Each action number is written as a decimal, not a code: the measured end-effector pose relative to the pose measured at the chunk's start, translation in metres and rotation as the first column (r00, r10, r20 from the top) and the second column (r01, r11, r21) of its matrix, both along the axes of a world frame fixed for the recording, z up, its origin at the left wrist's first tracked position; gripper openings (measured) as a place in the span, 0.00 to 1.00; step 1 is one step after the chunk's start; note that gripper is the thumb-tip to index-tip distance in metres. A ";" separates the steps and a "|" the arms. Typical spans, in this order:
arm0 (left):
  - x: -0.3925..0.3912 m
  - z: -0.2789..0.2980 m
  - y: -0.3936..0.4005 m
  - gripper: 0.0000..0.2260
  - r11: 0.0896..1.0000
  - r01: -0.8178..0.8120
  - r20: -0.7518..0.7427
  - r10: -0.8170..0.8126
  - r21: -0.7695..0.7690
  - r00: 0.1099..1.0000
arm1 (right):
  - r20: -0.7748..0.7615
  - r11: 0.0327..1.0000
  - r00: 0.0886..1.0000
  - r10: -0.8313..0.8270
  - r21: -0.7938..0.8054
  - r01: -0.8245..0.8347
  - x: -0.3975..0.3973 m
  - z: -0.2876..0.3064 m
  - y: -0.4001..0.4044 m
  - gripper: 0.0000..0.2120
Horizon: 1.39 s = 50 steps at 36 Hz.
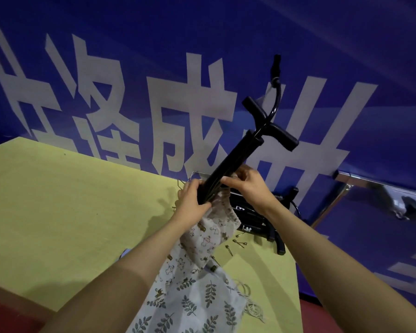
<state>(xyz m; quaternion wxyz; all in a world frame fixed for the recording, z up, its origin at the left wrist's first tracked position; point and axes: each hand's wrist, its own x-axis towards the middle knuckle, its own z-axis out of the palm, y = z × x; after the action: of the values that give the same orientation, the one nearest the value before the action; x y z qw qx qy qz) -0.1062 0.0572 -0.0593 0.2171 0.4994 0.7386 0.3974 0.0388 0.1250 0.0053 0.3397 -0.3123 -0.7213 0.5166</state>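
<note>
A black hand pump (240, 152) with a T-shaped handle and a curved hose is held up tilted above the yellow table (70, 212). Its lower end sits inside the mouth of a white cloth bag (202, 272) printed with leaves and small animals. My left hand (192, 200) grips the pump's barrel and the bag's rim from the left. My right hand (247, 186) pinches the bag's cloth at the barrel from the right. The pump's base is hidden in the bag.
More black pumps (257, 219) lie stacked at the table's far right edge. Small metal needle fittings (238, 242) are scattered beside them. A coil of pale cord (250, 306) lies near the bag. A blue banner with white characters (178, 104) stands behind the table.
</note>
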 end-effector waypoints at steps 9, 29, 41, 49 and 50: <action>-0.011 -0.002 -0.003 0.30 0.970 0.080 -0.107 -0.107 -0.230 0.988 | 0.006 0.987 0.988 -0.156 -0.041 0.156 -0.006 -0.030 0.005 0.20; -0.023 0.037 0.000 0.43 0.932 0.067 -0.120 -0.025 0.357 0.992 | 0.399 0.949 0.900 -0.173 0.311 0.044 -0.033 -0.047 0.000 0.18; -0.030 0.030 0.000 0.39 0.972 0.182 -0.304 -0.130 0.150 0.944 | 0.136 0.992 0.990 -0.043 0.126 0.026 -0.028 -0.015 0.006 0.12; -0.034 0.044 -0.004 0.18 0.979 0.135 -0.169 -0.109 0.151 0.980 | 0.102 0.977 0.988 -0.113 0.194 0.091 -0.021 0.005 0.009 0.22; -0.033 0.046 -0.006 0.18 0.981 0.124 -0.191 -0.094 0.148 0.977 | 0.141 0.963 0.981 -0.132 0.254 0.093 -0.022 0.006 0.008 0.22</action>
<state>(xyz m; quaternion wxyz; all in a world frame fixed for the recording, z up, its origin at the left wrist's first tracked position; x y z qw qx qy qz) -0.1394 0.0512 -0.0130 0.1294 0.5893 0.6927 0.3951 0.0165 0.1334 0.0116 0.3471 -0.3480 -0.7851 0.3769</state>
